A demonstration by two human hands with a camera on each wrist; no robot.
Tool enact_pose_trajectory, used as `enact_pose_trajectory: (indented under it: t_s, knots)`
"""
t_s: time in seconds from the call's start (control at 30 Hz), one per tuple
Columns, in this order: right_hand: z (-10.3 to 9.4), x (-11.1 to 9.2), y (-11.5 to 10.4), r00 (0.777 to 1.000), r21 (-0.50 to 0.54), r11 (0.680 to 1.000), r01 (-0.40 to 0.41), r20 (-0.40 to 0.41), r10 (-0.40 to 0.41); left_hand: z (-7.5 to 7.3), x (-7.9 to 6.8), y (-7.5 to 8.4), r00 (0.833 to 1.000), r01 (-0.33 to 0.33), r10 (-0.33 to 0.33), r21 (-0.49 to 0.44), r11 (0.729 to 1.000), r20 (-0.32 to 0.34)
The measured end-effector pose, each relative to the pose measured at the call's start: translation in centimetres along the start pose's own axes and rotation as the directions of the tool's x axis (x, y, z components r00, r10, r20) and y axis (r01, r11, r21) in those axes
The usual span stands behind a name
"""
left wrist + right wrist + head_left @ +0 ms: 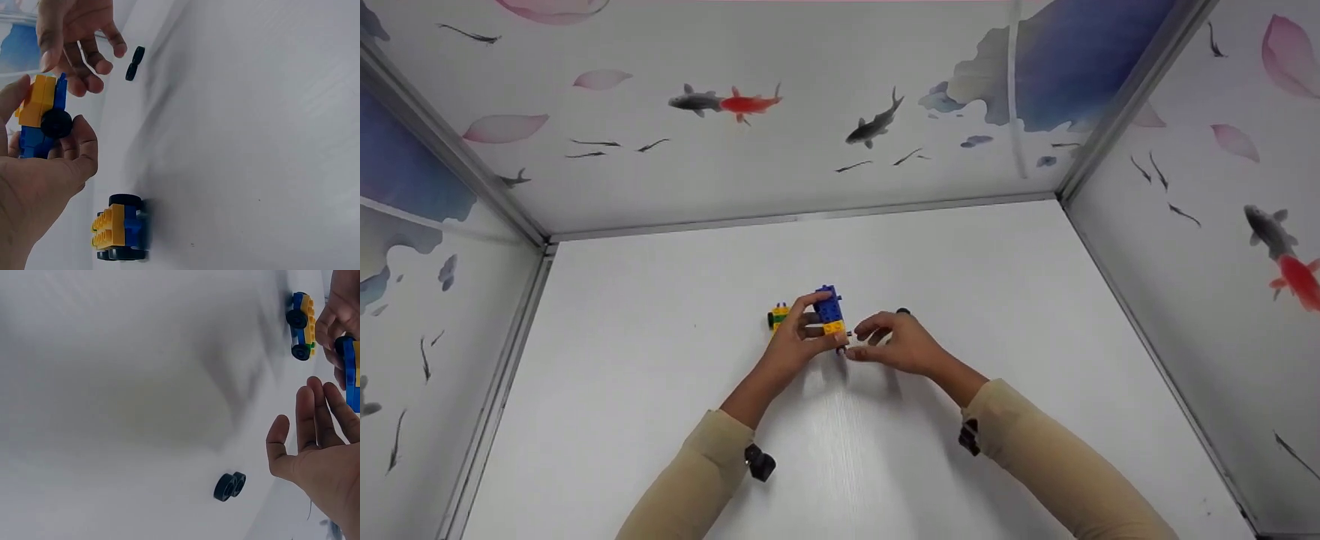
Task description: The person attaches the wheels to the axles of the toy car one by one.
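My left hand [791, 345] holds a blue and yellow toy-brick vehicle [829, 307] between thumb and fingers, raised off the table. A black wheel [56, 123] sits on the side of that vehicle in the left wrist view. Just to the right of it, my right hand [911, 346] has its fingers loosely bent and holds nothing. Its fingertips are close to the vehicle's near end. In the right wrist view, the right palm [326, 464] shows bare and the left fingers partly hide the vehicle.
A second toy-brick car [115, 228], yellow, blue and green with black wheels, stands on the white table [660, 397] beyond my left hand. Two loose black tyres [226, 486] lie together past my right hand. Printed panels [810, 165] wall in the table's back and sides.
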State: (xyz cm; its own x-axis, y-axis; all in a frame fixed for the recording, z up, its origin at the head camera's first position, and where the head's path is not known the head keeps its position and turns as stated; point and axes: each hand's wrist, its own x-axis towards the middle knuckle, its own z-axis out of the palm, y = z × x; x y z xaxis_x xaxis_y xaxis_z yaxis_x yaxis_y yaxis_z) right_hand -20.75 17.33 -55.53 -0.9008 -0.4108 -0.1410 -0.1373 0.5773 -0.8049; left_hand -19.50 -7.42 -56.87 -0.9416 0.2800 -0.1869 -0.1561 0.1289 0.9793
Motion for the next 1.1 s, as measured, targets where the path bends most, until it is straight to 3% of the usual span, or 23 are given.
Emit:
enact_pose_trajectory:
  t_s: [0.3, 0.43, 0.8, 1.1]
  knots:
    - [-3.0, -0.6, 2.6, 0.989, -0.131, 0.989, 0.062, -0.129, -0.079, -0.4, -0.2, 0.1, 0.999, 0.027, -0.026, 0.047, 0.999, -0.024]
    - [-3.8, -0.8, 3.9, 0.981, -0.202, 0.978, 0.047, -0.173, -0.083, -0.5, -0.4, 0.0, 0.999, 0.024, -0.023, 0.05, 0.998, -0.024]
    - [-3.3, -1.0, 5.9, 0.975, -0.296, 0.949, -0.107, -0.218, 0.041, -0.3, -0.7, -0.6, 0.999, 0.022, -0.02, 0.069, 0.997, -0.029]
    - [-2.8, -1.0, 6.5, 0.97, -0.333, 0.937, -0.105, -0.241, 0.024, 0.0, -0.9, -0.8, 1.0, -0.01, 0.01, 0.049, 0.999, -0.009]
